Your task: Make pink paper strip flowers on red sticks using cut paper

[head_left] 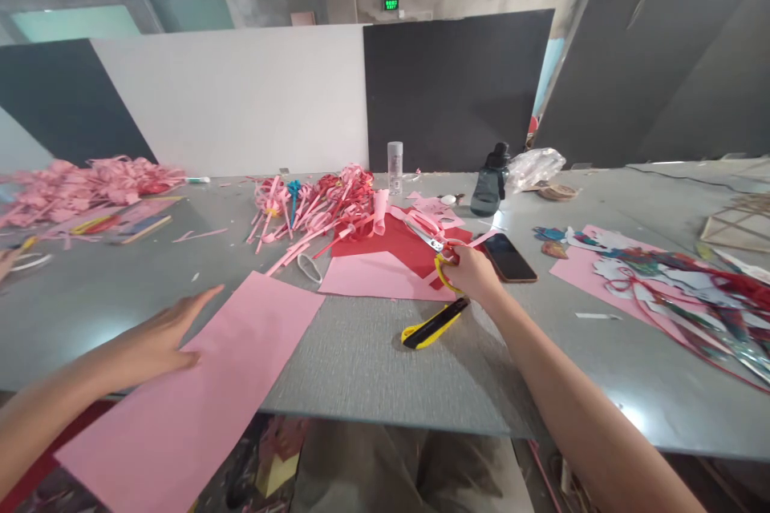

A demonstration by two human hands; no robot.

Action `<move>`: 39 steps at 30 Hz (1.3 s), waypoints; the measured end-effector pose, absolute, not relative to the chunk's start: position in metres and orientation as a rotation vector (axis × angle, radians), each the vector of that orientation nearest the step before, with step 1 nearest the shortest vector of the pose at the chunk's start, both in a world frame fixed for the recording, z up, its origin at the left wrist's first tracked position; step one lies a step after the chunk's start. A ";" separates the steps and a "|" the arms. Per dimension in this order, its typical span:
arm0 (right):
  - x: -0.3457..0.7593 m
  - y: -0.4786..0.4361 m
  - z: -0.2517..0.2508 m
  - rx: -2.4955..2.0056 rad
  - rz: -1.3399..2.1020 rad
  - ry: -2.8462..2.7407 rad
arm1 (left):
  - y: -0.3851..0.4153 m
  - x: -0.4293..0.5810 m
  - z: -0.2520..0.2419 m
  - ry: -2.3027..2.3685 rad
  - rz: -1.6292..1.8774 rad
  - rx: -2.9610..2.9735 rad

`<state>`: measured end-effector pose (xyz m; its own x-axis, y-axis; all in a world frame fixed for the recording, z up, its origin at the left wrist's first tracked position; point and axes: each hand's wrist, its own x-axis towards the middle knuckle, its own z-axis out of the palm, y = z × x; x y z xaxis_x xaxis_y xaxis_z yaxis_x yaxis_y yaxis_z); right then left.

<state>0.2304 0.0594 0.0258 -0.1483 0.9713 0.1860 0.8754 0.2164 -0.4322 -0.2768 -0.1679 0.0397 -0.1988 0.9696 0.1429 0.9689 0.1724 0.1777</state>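
My left hand [160,337] grips a sheet of pink paper [222,369] by its left edge, the thumb on top and the index finger stretched out along the side. The sheet slants over the table's front edge. My right hand [475,268] is closed around scissors [434,244] with red and yellow handles, blades pointing to the upper left. Beneath them lie a red sheet [385,244] and another pink sheet [376,276]. Just below the right hand rests a yellow and black utility knife [434,324]. A phone [510,258] lies to its right.
Pink and red paper strips [328,204] are heaped mid-table, with a larger pink pile [78,184] at left. Behind stand a clear cylindrical bottle [395,168] and a dark water bottle [490,183]. Colourful cut-outs [674,280] cover the right. Another person's hand [7,260] shows at far left.
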 end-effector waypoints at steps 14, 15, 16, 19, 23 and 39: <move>0.230 0.057 0.027 -1.682 0.302 -2.080 | -0.178 -0.207 -0.017 2.410 0.442 2.206; 0.230 0.057 0.028 -1.687 0.303 -2.067 | -0.175 -0.208 -0.020 2.443 0.460 2.203; 0.231 0.057 0.029 -1.692 0.306 -2.055 | -0.170 -0.210 -0.022 2.470 0.473 2.187; 0.233 0.059 0.032 -1.704 0.312 -2.022 | -0.146 -0.219 -0.026 2.432 0.509 2.144; 0.229 0.056 0.032 -1.627 0.306 -2.048 | -0.101 -0.225 -0.030 2.367 0.596 2.155; 0.233 0.051 0.043 -1.405 0.312 -1.708 | -0.030 -0.125 0.028 2.156 0.784 2.436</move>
<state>0.2325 0.0509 0.0431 0.0236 0.8873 0.4606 0.6672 0.3291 -0.6683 -0.1245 -0.0302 0.0278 0.0698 0.8808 0.4683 0.9759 -0.1575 0.1509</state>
